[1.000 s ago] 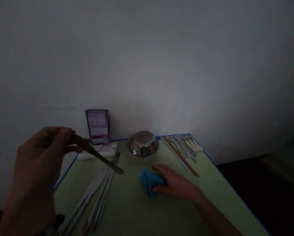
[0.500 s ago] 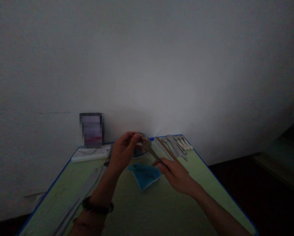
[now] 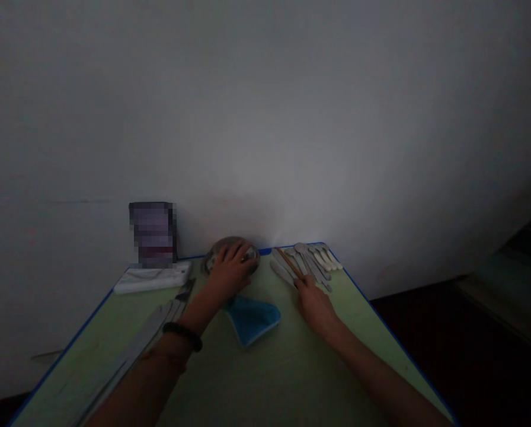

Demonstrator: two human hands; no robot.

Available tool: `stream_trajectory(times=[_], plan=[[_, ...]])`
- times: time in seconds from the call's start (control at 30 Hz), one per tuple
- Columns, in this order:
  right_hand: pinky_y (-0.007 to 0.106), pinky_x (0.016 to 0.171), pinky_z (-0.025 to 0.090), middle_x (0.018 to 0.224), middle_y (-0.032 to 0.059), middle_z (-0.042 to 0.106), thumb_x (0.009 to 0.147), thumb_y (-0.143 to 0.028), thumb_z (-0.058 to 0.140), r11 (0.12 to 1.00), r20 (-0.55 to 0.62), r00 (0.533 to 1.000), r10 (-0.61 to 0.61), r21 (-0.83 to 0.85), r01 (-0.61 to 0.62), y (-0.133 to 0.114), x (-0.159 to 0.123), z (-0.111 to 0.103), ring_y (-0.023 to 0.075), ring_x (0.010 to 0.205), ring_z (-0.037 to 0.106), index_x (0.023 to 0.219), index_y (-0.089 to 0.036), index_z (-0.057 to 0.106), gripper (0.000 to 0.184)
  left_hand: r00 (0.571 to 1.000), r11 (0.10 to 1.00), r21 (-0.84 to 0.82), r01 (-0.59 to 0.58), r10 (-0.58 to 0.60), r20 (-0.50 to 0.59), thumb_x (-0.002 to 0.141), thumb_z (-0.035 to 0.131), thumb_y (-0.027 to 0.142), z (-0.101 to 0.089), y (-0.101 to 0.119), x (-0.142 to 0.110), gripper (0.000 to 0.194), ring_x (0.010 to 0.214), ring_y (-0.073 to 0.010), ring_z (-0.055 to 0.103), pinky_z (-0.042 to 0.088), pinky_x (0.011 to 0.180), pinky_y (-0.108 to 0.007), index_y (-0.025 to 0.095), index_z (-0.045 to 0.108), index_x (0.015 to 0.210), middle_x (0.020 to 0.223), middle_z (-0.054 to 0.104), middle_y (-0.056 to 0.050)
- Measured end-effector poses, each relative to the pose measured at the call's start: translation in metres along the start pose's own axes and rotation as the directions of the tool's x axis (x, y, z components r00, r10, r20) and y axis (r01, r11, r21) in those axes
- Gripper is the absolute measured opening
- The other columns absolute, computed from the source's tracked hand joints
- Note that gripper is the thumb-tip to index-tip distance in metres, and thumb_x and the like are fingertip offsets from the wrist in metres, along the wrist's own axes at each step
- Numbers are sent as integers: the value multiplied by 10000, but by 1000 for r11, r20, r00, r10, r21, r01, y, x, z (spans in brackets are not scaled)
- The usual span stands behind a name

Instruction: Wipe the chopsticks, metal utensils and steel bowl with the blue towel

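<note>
My right hand (image 3: 316,303) is closed on the near end of a table knife (image 3: 282,273), whose blade points away toward the wall. The knife is low over the table, just left of a brown chopstick (image 3: 292,264). My left hand (image 3: 233,267) is at the upturned metal bowl (image 3: 214,250), fingers spread across its top and near side. Whether it presses on the bowl I cannot tell. Between my arms a blue cloth (image 3: 254,323) lies partly unfolded on the table.
Several spoons (image 3: 300,248) and white-handled cutlery (image 3: 328,258) lie at the back right. Several long flat knives (image 3: 147,332) lie along the left, partly under my forearm. A blurred phone (image 3: 154,234) stands behind a white box (image 3: 152,279). The green table (image 3: 265,379) meets the wall.
My right hand let go of the blue cloth and took the knife from my left hand, then carried it right beside the chopstick. My left hand moved onto the bowl.
</note>
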State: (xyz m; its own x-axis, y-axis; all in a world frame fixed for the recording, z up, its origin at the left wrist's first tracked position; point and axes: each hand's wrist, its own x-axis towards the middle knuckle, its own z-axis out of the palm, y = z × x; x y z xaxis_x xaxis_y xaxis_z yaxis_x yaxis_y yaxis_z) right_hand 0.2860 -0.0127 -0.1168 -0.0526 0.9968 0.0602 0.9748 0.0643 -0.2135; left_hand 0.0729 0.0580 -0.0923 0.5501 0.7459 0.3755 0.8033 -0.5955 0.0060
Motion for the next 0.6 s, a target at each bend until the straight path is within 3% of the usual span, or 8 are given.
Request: stream_trajectory(times=[0.13,0.23,0.33,0.4,0.5,0.6], plan=[[326,680,462,1171,148,539,813,-49,265,998,-31,999,-45,-49,43,-4,14,6,213,826,623,1132,-180,528,434,999,999,29,-43,43,5,712,667,195,-2,-10,-3,415,1292,-302,284,191,1033,-524,280,592,1111,1396,394,-82],[336,750,457,1158,171,543,804,-19,266,996,-51,996,-71,-67,67,-8,23,12,232,925,593,1164,-142,514,454,998,998,9,-68,68,-8,724,667,249,-3,-15,-3,373,1283,-305,307,180,1035,-534,281,607,1091,1389,407,-79],[364,817,437,1116,200,557,801,-21,301,991,-63,993,-101,-90,95,-12,28,16,268,1021,535,1089,-93,567,399,995,996,-30,-84,83,-47,818,561,294,-7,-15,-3,257,1291,-293,298,122,1042,-568,290,618,1069,1393,402,-56],[390,835,429,1070,199,576,801,-29,322,989,-66,991,-118,-95,112,-13,27,19,280,1024,519,1039,-90,593,365,992,994,-61,-87,81,-93,873,473,275,-11,-10,-7,247,1305,-281,268,108,1049,-568,272,610,1078,1396,391,-57],[404,856,419,1067,191,574,807,-36,329,988,-85,987,-134,-90,126,-11,24,25,282,1028,503,1086,-92,568,371,986,990,-113,-90,73,-151,900,402,225,-15,7,-22,256,1251,-255,346,221,1040,-515,215,596,1065,1281,494,-90],[401,884,402,1121,183,538,815,-48,329,989,-123,983,-134,-81,125,-7,23,35,279,1039,479,1181,-89,504,408,985,976,-164,-143,124,-121,883,440,236,-10,29,-47,238,1176,-247,424,326,1001,-464,207,581,1072,1195,546,-90]])
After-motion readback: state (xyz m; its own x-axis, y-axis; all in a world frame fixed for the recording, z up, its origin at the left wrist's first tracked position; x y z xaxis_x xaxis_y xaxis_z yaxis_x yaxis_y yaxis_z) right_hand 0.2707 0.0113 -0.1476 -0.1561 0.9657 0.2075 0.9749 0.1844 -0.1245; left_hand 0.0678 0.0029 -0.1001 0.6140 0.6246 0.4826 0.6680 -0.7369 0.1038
